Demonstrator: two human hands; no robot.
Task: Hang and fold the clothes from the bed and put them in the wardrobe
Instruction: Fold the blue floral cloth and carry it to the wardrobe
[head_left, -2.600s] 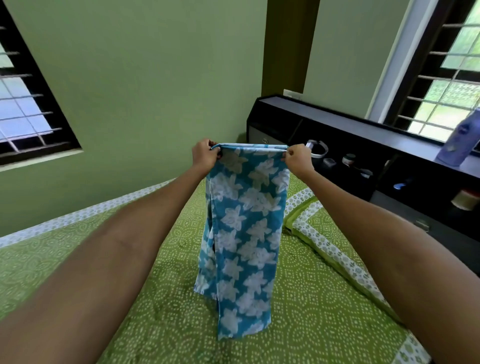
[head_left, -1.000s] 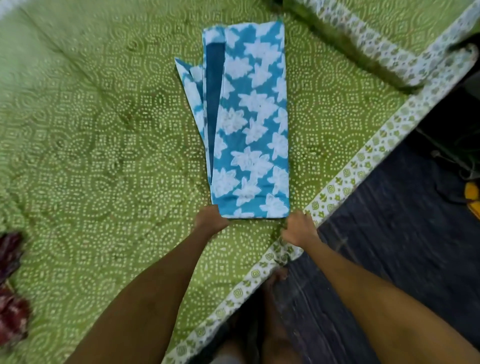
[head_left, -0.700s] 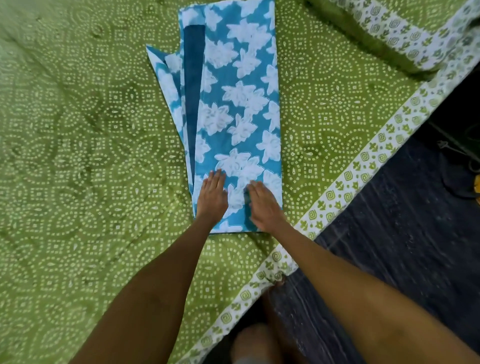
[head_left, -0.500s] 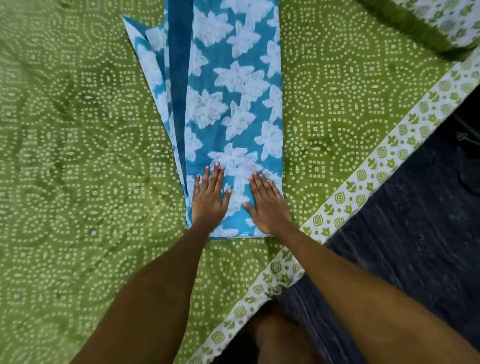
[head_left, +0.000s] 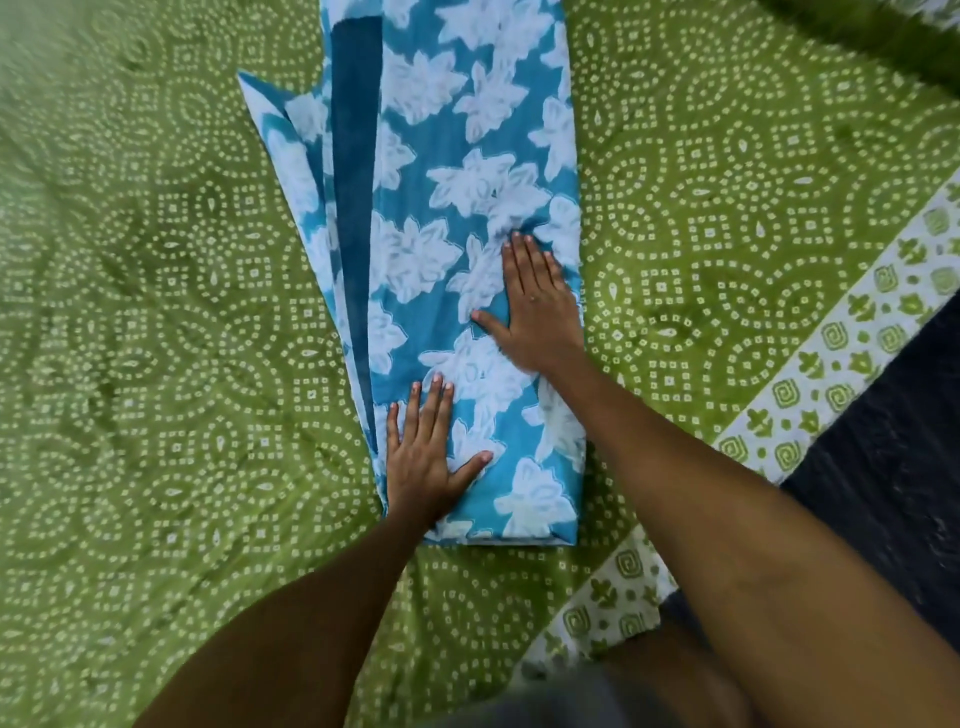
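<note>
both palms lie flat with straight fingers, gripping nothing, the left hand (head_left: 423, 460) near the folded end and the right hand (head_left: 537, 306) farther up the blue floral cloth (head_left: 467, 171) spread on the green bedsheet (head_left: 156, 312), so smoothing should run outward before the next fold.
</note>
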